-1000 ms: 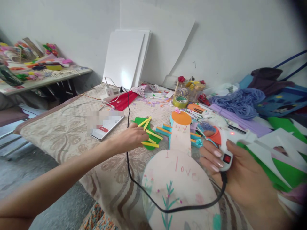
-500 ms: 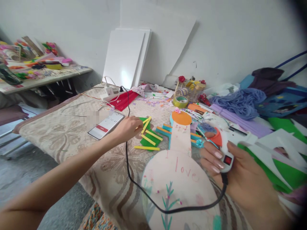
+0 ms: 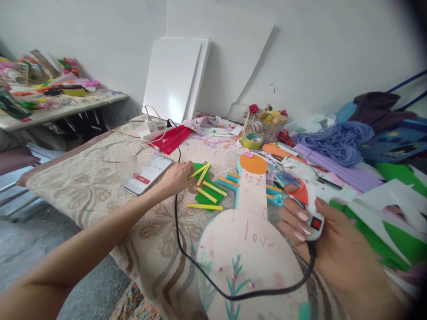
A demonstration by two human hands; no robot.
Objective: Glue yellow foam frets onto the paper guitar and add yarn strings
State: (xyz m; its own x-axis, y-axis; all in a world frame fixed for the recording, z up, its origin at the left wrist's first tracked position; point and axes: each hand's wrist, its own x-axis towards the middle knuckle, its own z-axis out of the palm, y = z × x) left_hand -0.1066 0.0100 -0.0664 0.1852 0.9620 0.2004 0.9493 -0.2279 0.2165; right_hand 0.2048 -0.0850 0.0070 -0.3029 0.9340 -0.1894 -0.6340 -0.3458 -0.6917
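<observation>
My right hand [image 3: 333, 235] is wrapped around a white and orange hot glue gun [image 3: 315, 209] with a red switch and a black cord at its base. My left hand [image 3: 181, 175] is closed, its fingertips at the near end of a yellow strip [image 3: 199, 171], which they appear to pinch. Several other yellow strips [image 3: 206, 194] lie on and beside a green sheet piece [image 3: 216, 194]. In front of me rests a guitar-shaped white board [image 3: 260, 253] with "I love" written on it, a drawn plant, an orange oval top [image 3: 253, 164] and blue and orange side pegs.
The black cord [image 3: 233, 294] loops across the board toward a power strip [image 3: 151, 130]. A phone [image 3: 148, 175] lies left of my left hand. Green tape [image 3: 252, 140], blue yarn [image 3: 336, 140], purple sheets [image 3: 340, 166] and paper scraps crowd the right side. White panels [image 3: 173, 80] lean on the wall.
My left hand has drawn slightly left, and more of the yellow strip at its fingertips shows. My right hand and the glue gun stay nearly in place.
</observation>
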